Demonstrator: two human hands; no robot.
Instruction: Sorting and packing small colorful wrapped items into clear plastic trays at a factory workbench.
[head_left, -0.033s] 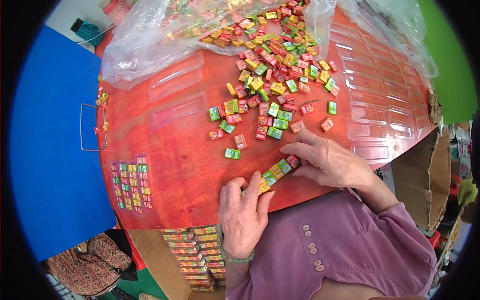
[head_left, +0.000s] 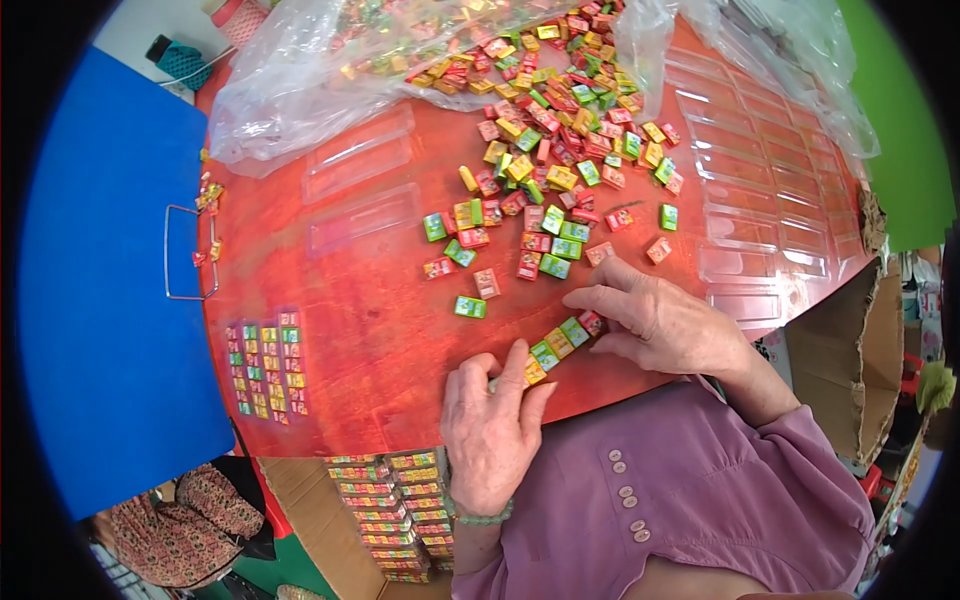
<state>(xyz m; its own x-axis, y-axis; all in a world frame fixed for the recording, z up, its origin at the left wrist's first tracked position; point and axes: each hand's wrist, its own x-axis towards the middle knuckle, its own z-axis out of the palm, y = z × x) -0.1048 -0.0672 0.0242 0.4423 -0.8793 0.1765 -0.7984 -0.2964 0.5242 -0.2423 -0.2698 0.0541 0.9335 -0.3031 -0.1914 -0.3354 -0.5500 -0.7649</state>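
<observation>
A short row of small wrapped candy-like blocks, yellow, green and red, lies slantwise near the table's front edge. At its lower left end my left hand is closed, thumb and fingers on the blocks and hiding part of the row. The upper right end sits between the thumb and fingers of my right hand, by a red block. Just beyond my hands lie loose wrapped blocks in red, yellow, green and pink. A lone green block rests nearer to my left hand.
A clear plastic bag spills more blocks at the back. Clear trays cover the right side; others lie left of the pile. Filled strips sit at the left. Below the front edge stands a cardboard box with filled packs.
</observation>
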